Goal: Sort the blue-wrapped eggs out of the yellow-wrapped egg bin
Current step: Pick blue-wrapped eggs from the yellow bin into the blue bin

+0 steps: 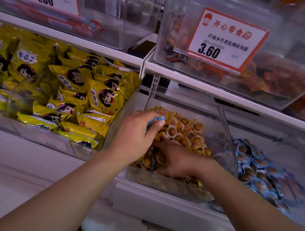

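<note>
Item: yellow-wrapped egg bin, clear-walled, sorting part done by the look of it.
- Blue-wrapped egg: one, lifted above the bin's left half, pinched between thumb and curled fingers of the left hand.
- Right hand: low in the bin's near half, fingers spread flat, buried among yellow packs (holding nothing visible).
- Blue-wrapped egg pile: right of the bin.
- Remaining: other strays may lie underneath; cannot tell.

Price tag on upper right bin reads "开心零食", "3.60"; upper left tag shows "1.00".
</note>
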